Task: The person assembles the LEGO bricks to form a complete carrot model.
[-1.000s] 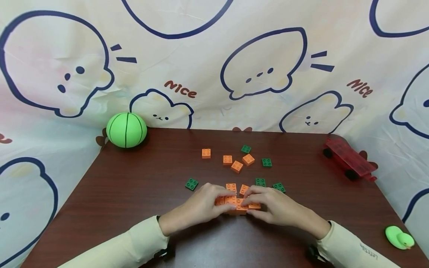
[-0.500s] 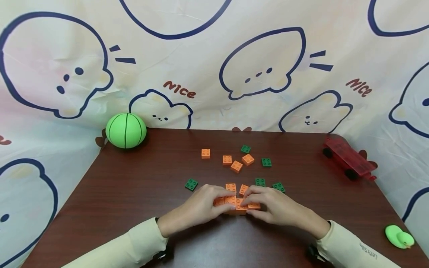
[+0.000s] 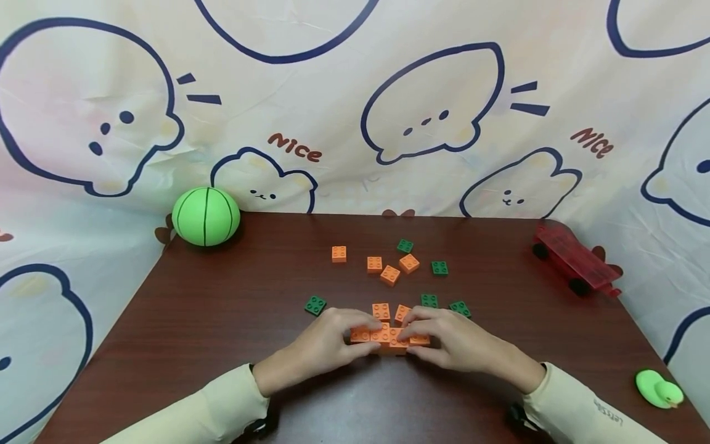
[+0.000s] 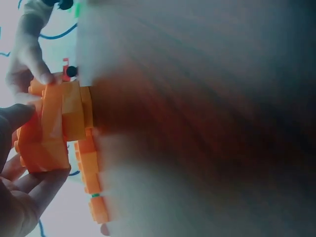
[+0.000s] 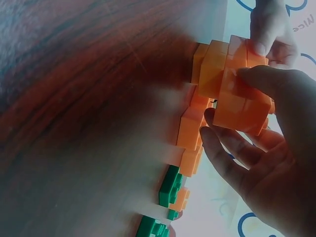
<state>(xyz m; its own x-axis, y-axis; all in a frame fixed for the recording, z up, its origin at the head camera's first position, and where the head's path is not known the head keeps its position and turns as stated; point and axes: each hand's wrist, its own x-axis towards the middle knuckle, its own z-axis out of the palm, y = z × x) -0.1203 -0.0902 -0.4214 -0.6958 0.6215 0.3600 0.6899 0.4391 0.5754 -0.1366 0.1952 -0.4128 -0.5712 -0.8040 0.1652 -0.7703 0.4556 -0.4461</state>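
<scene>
Studded bricks (image 3: 380, 335): orange, green. Table (image 3: 310, 404): brown, wood-grained. Ball (image 3: 206, 217): light green, black lines. Backdrop (image 3: 333, 105): off-white, navy outlines.

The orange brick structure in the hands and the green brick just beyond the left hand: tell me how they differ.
The orange brick structure is orange; the green brick is green. The structure is several bricks put together and larger, while the green brick is a single one. The left hand and right hand hold the structure; the green brick lies unheld on the table. Both have round studs on top.
</scene>
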